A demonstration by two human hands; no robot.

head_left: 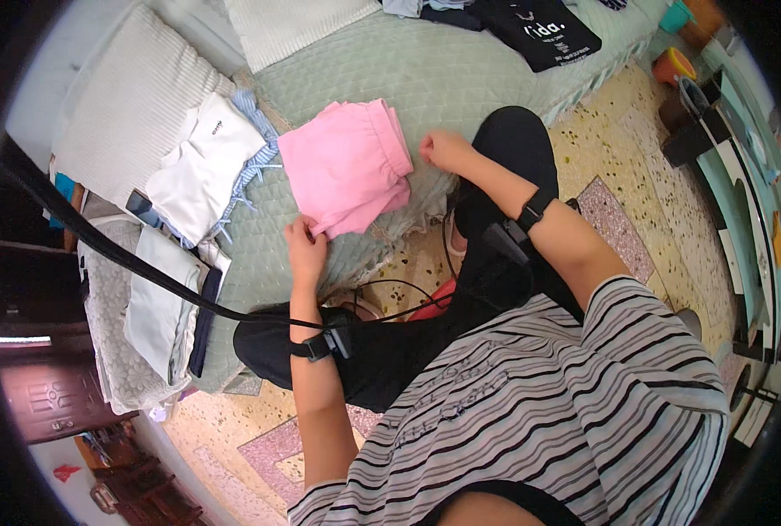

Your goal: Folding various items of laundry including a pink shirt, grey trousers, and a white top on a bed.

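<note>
Pink shorts [342, 162] with a gathered elastic waistband lie spread on the pale green quilted cover in front of me. The waistband faces right, and the lower edge is a little rumpled. At the near left corner, my left hand [305, 245] pinches the fabric between thumb and fingers. My right hand [447, 151] hovers just right of the waistband, apart from it, with its fingers curled in and nothing visible in them.
A white top [205, 167] lies over a blue striped garment [255, 131] on the left. Nearer me is a stack of folded pale clothes [164, 307]. A black T-shirt [539, 35] lies at the far right. A black cable [136, 263] crosses from the left to my lap.
</note>
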